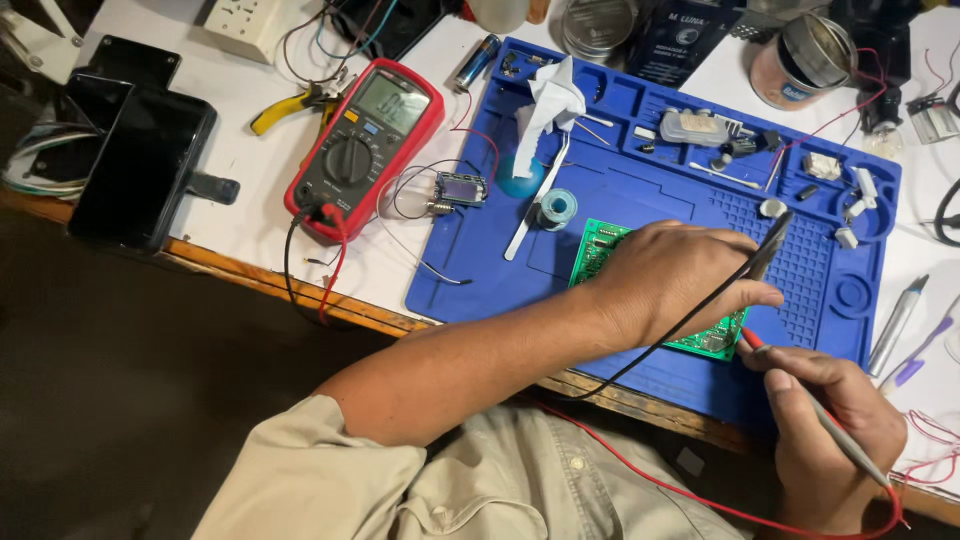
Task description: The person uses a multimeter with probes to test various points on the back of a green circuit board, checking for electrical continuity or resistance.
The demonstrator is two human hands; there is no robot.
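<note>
1. The left hand [668,280] lay over the green circuit board [598,250], its fingers closed around a black test probe [770,245] whose tip I could not see under the fingers.
2. The black lead [650,345] ran back from that probe, under the left wrist and off the near edge of the surface [250,100].
3. The right hand [830,430] sat just beside the left, nearer the person, its fingers pinched on a red-tipped test probe [800,395].
4. The red tip touched the near right corner of the circuit board, just under the left fingers.
5. The red lead [680,490] trailed from the right hand across the person's beige shirt [480,480].
6. The board lay on a blue work mat [640,190], directly beneath the left hand.
7. Beyond the left hand, on the mat, sat a small solder spool [556,209], white tweezers [535,205] and a crumpled white tissue [548,102].
8. Well to the left of both hands, a red multimeter [365,145] rested on the surface, with yellow-handled pliers [290,105] beyond it.
9. Further left lay a black phone [140,165].
10. To the right of the right hand lay two pens [900,330], off the mat.
</note>
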